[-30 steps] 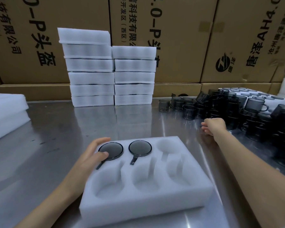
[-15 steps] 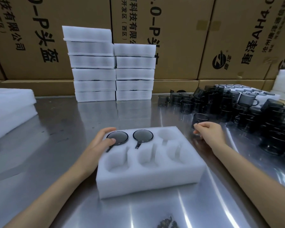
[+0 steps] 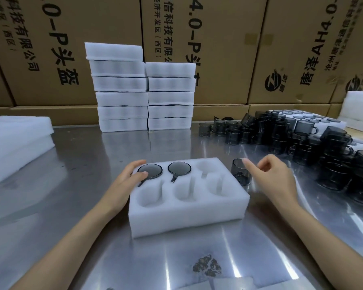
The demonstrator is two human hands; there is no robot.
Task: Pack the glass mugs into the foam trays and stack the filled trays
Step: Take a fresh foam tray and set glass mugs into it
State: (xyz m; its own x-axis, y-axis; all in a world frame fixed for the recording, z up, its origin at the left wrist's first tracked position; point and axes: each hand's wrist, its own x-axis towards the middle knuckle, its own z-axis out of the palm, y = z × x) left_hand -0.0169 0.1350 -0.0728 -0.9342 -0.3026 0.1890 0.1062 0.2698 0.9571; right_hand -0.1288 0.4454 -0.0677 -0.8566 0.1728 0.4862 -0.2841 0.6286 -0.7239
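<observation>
A white foam tray [image 3: 189, 214] with six pockets lies on the steel table in front of me. Its back-left pocket [image 3: 150, 171] and back-middle pocket [image 3: 179, 168] each hold a smoky glass mug; the other pockets are bare foam. My left hand [image 3: 128, 178] rests on the tray's left edge, thumb touching the back-left mug's rim. My right hand [image 3: 272, 176] pinches the rim of another smoky glass mug [image 3: 239, 174], which is upright just off the tray's right edge. A big pile of loose mugs [image 3: 302, 139] covers the table at the right.
Two stacks of filled foam trays [image 3: 122, 88] [image 3: 170, 97] stand at the back against cardboard boxes [image 3: 218, 49]. Foam slabs [image 3: 17, 141] lie at the far left, more foam [image 3: 358, 109] at the far right. A dark smudge [image 3: 206, 266] marks the table near me.
My right hand reached the mug pile, took hold of one mug and carried it left to the tray's right edge. My left hand stayed on the tray.
</observation>
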